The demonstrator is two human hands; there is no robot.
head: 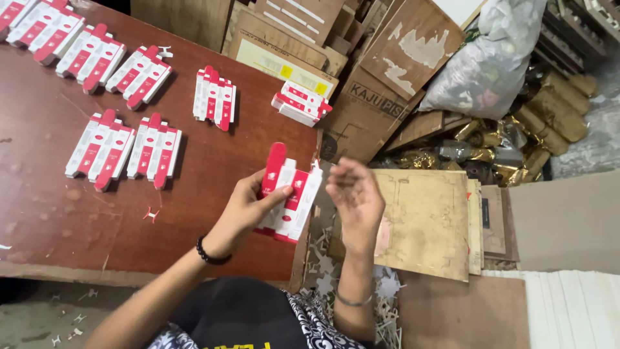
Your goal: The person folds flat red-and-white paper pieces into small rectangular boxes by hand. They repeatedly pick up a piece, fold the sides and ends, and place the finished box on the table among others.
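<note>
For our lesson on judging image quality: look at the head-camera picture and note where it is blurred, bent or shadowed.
Head view: the right hand is smeared by motion blur at the fingers; the left hand and its red-and-white carton are sharper. The table edge bows, a wide-lens distortion. Light is soft and even, with only short shadows beside the flat cartons; there is no strong glare.

**Flat carton blank in hand**

Carton blank (287,194): red and white, die-cut, unfolded, one rounded red tab pointing up. Held tilted above the near right corner of the brown table (194,187), partly past its edge.
</note>
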